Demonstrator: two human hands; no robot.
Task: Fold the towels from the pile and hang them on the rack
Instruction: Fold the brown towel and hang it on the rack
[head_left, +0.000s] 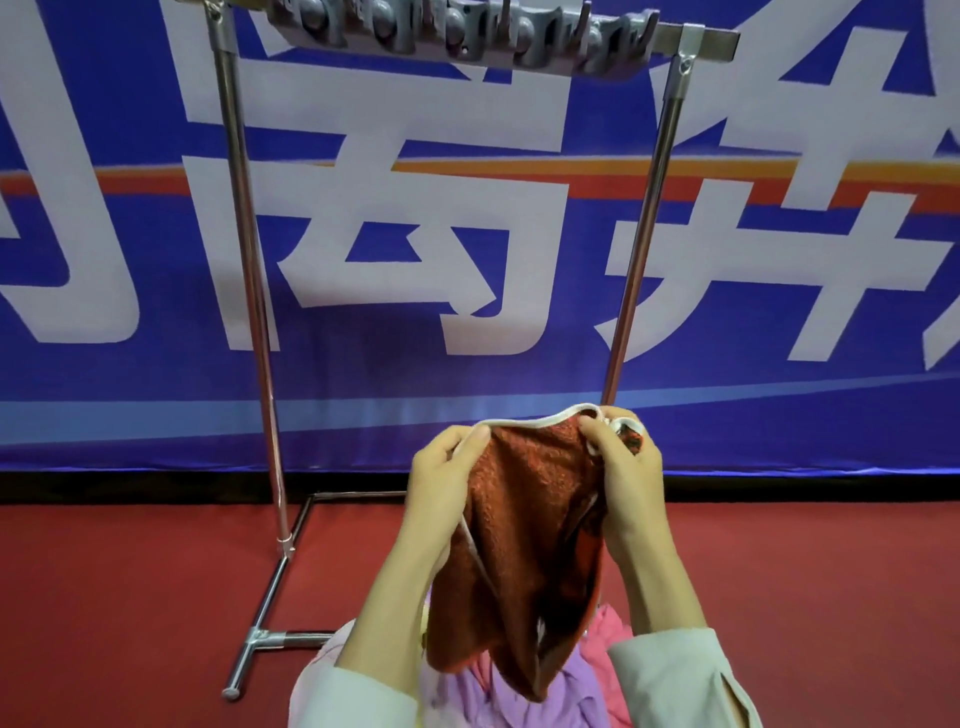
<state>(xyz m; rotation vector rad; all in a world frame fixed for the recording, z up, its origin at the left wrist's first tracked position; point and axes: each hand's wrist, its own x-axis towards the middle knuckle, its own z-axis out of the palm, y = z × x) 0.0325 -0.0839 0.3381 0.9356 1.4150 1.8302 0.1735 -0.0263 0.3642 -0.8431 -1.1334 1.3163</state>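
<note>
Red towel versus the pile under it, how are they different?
The red towel is rust red with white edging; the pile is pink and lilac. The red towel hangs in the air, held at its top edge by the left hand and right hand; the pile lies heaped below. Both are soft cloth.

single head-worn view, facing forward and down, hands (535, 483) close, rack (244, 260) beyond
</note>
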